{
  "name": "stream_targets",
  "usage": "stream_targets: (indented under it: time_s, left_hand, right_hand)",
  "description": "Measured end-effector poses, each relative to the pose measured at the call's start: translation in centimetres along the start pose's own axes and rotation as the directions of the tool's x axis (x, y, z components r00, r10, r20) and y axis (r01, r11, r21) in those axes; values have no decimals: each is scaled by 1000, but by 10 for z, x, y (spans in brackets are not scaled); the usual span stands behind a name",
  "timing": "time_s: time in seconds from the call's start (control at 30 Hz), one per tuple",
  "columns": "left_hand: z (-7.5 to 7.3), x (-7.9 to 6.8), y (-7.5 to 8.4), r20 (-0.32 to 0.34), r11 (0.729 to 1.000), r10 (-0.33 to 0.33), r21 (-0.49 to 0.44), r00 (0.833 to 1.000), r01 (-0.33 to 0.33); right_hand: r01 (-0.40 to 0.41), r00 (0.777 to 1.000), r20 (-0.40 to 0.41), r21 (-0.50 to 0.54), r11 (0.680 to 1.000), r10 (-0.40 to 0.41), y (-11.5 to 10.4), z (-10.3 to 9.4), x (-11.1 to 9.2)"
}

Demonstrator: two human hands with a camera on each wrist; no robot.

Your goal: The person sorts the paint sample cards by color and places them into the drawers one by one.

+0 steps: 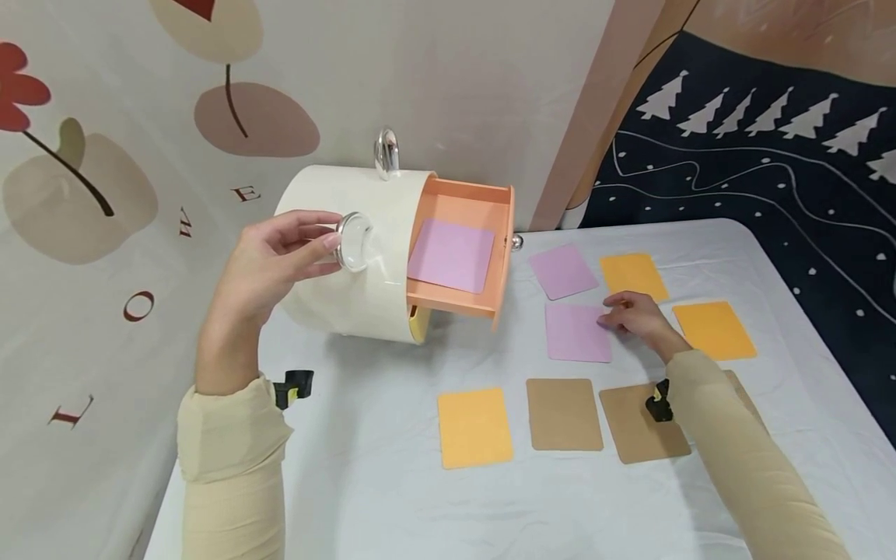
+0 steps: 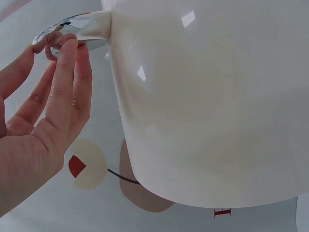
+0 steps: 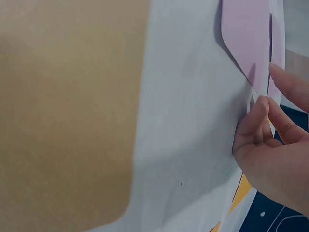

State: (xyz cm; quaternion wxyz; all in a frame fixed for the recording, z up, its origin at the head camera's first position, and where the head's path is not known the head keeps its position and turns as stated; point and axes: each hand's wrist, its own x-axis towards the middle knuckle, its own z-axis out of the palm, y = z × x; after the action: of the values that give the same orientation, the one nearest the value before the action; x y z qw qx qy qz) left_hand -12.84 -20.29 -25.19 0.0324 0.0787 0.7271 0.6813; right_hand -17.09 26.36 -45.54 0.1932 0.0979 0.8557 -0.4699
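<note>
My left hand [image 1: 273, 253] pinches a shiny, clear-and-silver curved handle [image 2: 96, 29] on the side of a white cylindrical drawer box [image 1: 308, 303]. An orange drawer [image 1: 476, 204] stands pulled out of the box's right end, with a purple card [image 1: 451, 257] lying in it. On the table, my right hand [image 1: 638, 319] pinches the right edge of another purple card [image 1: 577, 333] between thumb and fingertips. In the right wrist view, that card's corner [image 3: 248, 58] casts a shadow on the cloth. A third purple card [image 1: 563, 272] lies just behind it.
Yellow-orange cards [image 1: 476, 428] and brown cards [image 1: 564, 414] lie spread over the white-covered table [image 1: 392, 498]. A second handle [image 1: 386, 154] tops the box, and a round knob [image 1: 517, 243] sticks out from the drawer front. Behind hangs a printed curtain [image 1: 448, 93].
</note>
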Motion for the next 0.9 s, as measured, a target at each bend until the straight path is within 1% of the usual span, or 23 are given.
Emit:
stream_targets:
  time_s: [0.33, 0.5, 0.7, 0.9]
  left_hand:
    - [1, 0, 1, -4, 1000, 3, 14, 1000, -3]
    - [1, 1, 1, -6, 1000, 2, 1, 1000, -2]
    - [1, 1, 2, -4, 1000, -7, 16, 1000, 7]
    - [1, 1, 2, -8, 1000, -6, 23, 1000, 6]
  right_hand:
    - [16, 1000, -22, -124, 992, -19, 0, 9, 2]
    - [35, 999, -33, -149, 988, -41, 1, 12, 3]
    - [15, 1000, 2, -197, 980, -15, 0, 14, 1]
    - [70, 998, 13, -243, 968, -69, 1, 15, -3]
